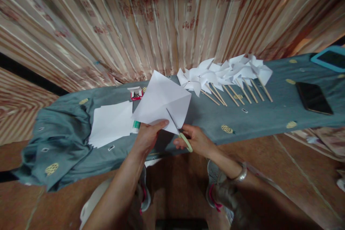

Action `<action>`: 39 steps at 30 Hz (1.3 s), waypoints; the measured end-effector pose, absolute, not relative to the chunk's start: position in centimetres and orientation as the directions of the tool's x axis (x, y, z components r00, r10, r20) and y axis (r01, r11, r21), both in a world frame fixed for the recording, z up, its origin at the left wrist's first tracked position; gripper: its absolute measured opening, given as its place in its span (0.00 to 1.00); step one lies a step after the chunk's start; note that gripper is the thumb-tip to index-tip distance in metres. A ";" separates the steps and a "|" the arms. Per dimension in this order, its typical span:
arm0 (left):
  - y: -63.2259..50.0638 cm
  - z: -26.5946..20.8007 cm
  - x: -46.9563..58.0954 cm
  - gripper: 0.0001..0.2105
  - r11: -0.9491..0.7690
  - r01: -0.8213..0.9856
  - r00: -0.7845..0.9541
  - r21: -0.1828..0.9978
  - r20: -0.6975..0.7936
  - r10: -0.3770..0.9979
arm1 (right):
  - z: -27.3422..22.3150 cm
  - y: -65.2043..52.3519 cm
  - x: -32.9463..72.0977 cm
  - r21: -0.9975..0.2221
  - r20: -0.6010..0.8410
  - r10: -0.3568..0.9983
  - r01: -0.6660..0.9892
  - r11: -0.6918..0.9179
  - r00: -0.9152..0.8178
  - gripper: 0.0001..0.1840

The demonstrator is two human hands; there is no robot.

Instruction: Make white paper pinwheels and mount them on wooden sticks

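My left hand grips a white square sheet of paper by its near edge, thumb on top. Crease lines cross the sheet, which is held corner-up above the bench. In my right hand is a pair of scissors with pale green handles. Their blade lies over the sheet near its lower corner, pointing towards the centre. Left of the sheet rests a stack of white paper squares. Several white paper pinwheels on wooden sticks lie in a row to the right.
A small red box stands with its lid up behind the stack. A green-and-white item is partly under the held sheet. At right are a black phone and a blue-framed device. A patterned curtain hangs behind the cloth-covered bench.
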State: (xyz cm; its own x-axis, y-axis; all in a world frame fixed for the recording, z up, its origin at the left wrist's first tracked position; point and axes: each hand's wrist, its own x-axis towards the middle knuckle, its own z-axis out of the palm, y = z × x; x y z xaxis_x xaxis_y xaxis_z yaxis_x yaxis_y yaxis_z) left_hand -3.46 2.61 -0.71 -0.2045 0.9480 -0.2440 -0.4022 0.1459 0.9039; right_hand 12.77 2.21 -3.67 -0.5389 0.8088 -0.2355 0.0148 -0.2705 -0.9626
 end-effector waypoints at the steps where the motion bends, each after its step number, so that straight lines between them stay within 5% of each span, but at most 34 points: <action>1: 2.6 -0.8 -3.4 0.17 0.143 -0.400 -0.207 0.905 -0.241 0.948 | -3.7 2.2 12.8 -0.964 -0.231 0.810 0.015 -0.265 -0.539 0.25; 21: 2.5 -0.7 -3.5 0.18 0.180 -0.374 -0.214 0.910 -0.274 0.938 | -3.9 2.1 12.6 -0.958 -0.253 0.809 0.018 -0.287 -0.530 0.24; 35: 3.4 -0.5 -5.3 0.20 0.044 -0.441 -0.285 0.896 -0.187 0.940 | -3.4 2.5 16.8 -0.899 -0.428 0.595 0.251 -0.360 -0.680 0.36; 39: 3.3 -0.6 -5.9 0.17 0.086 -0.444 -0.263 0.892 -0.222 0.939 | -3.0 3.6 19.7 -0.886 -0.454 0.611 0.255 -0.388 -0.649 0.32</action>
State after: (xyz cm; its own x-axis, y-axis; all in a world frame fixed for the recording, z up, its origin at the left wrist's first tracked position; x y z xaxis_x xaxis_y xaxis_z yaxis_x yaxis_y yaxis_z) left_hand -5.92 3.27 -0.60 -0.2626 0.9391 -0.2215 -0.4435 0.0864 0.8921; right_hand 19.70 3.62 -3.00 -0.6490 0.6105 -0.4540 0.2550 -0.3877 -0.8858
